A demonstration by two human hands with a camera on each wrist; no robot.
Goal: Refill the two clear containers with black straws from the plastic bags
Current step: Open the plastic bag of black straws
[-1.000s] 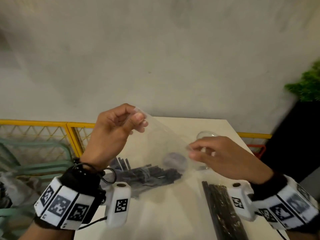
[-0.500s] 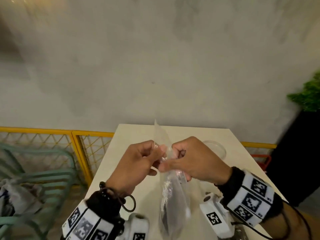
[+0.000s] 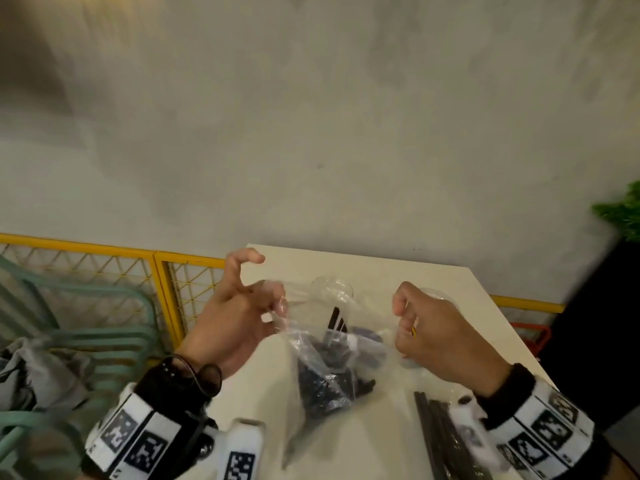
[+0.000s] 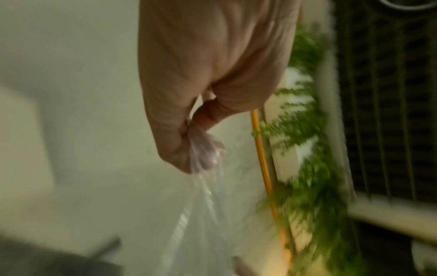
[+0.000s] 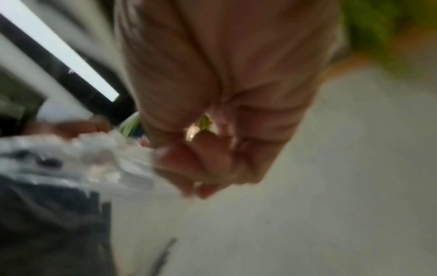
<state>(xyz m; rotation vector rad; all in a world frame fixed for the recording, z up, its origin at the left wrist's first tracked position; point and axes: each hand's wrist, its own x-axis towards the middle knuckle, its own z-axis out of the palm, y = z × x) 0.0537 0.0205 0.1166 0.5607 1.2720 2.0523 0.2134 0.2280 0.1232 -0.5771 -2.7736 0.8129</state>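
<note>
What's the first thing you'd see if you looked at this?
Two hands pulling a clear plastic bag open in the middle: the left hand pinches one edge, the right hand the other. Black straws sit inside it, above the white table. More black straws lie near the right wrist.

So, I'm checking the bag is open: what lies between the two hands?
In the head view, the clear plastic bag with black straws spans between the left hand and right hand, each pinching it.
</note>
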